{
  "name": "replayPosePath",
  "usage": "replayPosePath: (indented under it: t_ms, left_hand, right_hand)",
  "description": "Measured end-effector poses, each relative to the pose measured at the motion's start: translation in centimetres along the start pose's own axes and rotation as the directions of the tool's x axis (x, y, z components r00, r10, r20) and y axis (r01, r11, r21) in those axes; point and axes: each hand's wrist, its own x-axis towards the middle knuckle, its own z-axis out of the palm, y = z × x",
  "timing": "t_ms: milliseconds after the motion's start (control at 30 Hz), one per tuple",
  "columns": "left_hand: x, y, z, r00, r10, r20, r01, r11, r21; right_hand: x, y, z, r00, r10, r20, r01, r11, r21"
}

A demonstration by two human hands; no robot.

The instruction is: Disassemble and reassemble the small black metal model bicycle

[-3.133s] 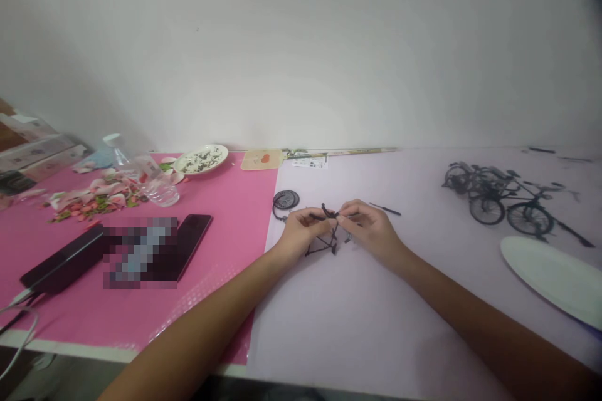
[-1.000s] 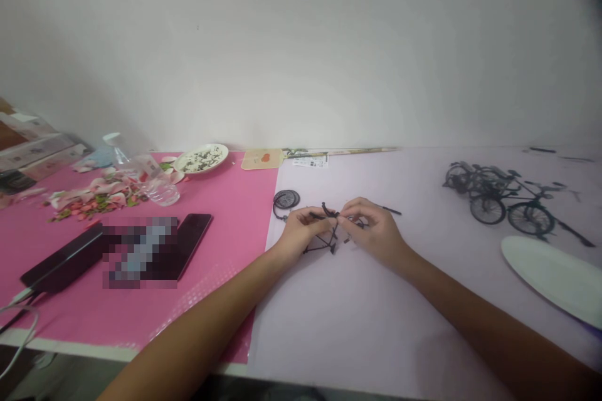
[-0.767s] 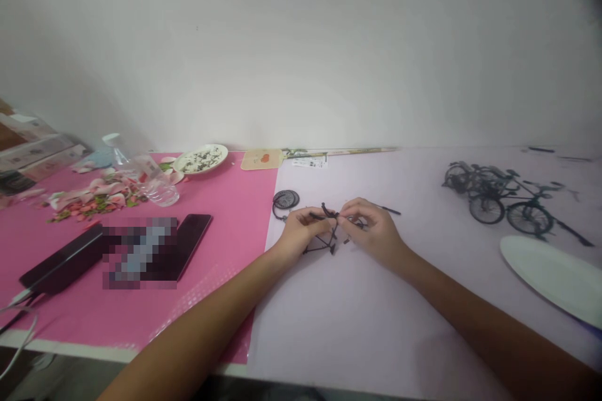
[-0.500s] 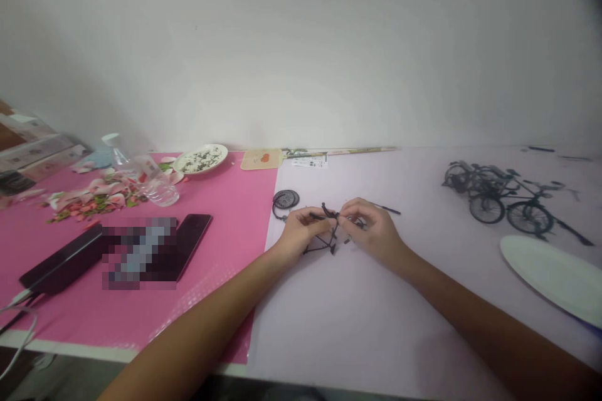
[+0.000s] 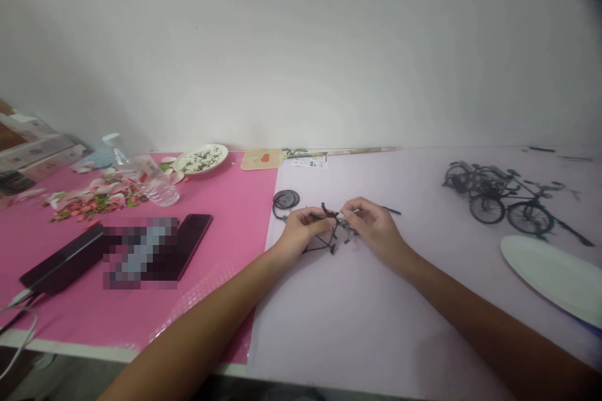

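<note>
My left hand pinches a small black model bicycle frame, with its thin tubes sticking out below the fingers. Just right of it, my right hand is closed, thumb and fingertips together at the frame's right side. Whatever those fingertips hold is too small to make out. Small dark and metallic parts lie beneath the right fingers. Behind my left hand are black spoked model wheels. A thin black rod lies beyond my right hand.
Several model bicycles stand at the right, behind a pale oval plate. On the pink mat are a phone, a black power bank, a plastic bottle, artificial petals and a dish of bits.
My right hand has shifted slightly right, opening a small gap from the frame and uncovering small parts beneath. My left hand keeps its grip on the bicycle frame.
</note>
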Motion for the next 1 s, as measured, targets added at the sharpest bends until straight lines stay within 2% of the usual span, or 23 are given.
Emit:
replayPosePath:
  t_ms: [200, 333, 500, 733, 1000]
  left_hand:
    - [0.0, 0.2, -0.1, 0.998, 0.014, 0.054, -0.011, 0.999, -0.053]
    - [0.0, 0.2, -0.2, 0.997, -0.015, 0.076, 0.018, 0.999, -0.043]
    - [0.1, 0.1, -0.4, 0.995, -0.027, 0.092, 0.031, 0.999, -0.042]
    - [-0.1, 0.6, -0.3, 0.992, -0.047, 0.114, 0.048, 0.999, -0.005]
    - [0.2, 0.1, -0.2, 0.990, -0.092, 0.102, 0.088, 0.995, 0.046]
  right_hand:
    - [0.1, 0.2, -0.1, 0.999, -0.011, -0.032, 0.009, 0.998, -0.066]
    - [0.3, 0.4, -0.2, 0.999, -0.039, 0.009, 0.039, 0.997, -0.074]
    - [0.5, 0.4, -0.7, 0.990, -0.133, 0.043, 0.138, 0.978, -0.155]
    - [0.9, -0.6, -1.7, 0.948, -0.295, 0.121, 0.319, 0.888, -0.332]
    - [1.6, -0.1, -2.8, 0.862, -0.374, 0.343, 0.491, 0.785, -0.378]
